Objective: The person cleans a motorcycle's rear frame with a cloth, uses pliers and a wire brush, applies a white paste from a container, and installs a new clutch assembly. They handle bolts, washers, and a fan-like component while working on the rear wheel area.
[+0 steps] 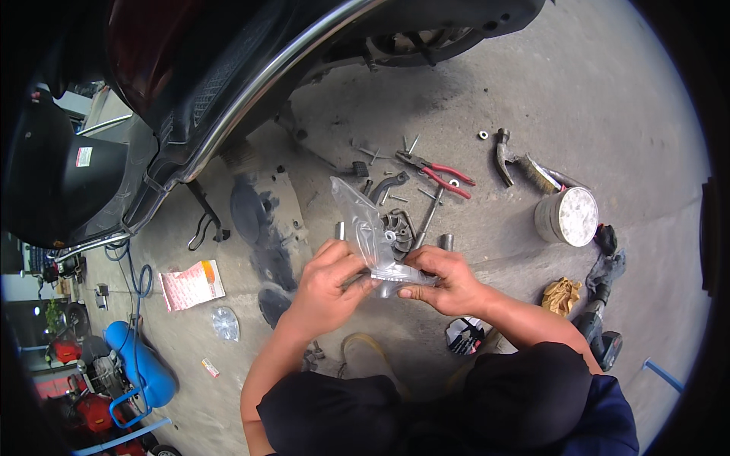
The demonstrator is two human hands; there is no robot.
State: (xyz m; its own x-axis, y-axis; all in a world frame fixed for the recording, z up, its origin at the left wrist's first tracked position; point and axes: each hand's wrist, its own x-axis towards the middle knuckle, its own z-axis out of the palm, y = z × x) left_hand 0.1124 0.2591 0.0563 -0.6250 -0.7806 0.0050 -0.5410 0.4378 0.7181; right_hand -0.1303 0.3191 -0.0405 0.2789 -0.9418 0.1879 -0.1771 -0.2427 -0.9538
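Between my two hands is a clear plastic bag (357, 216), its upper part standing up and its lower part bunched. My left hand (328, 280) pinches the bag's left side. Thumb and fingers of my right hand (446, 280) grip its right side. Whether anything lies inside the bag is hard to make out. Just beyond it on the concrete floor rests a round finned metal part (398, 225). Red-handled pliers (437, 173), a curved dark metal part (389, 185), a long metal bar (428, 219) and several bolts lie around that part.
A scooter (220, 129) with a chrome rail stands at the upper left. To the right are a hammer (503, 158), a brush (536, 175), a white-topped can (566, 216) and a power tool (601, 327). A blue air tank (141, 365) and a printed packet (194, 286) are at left.
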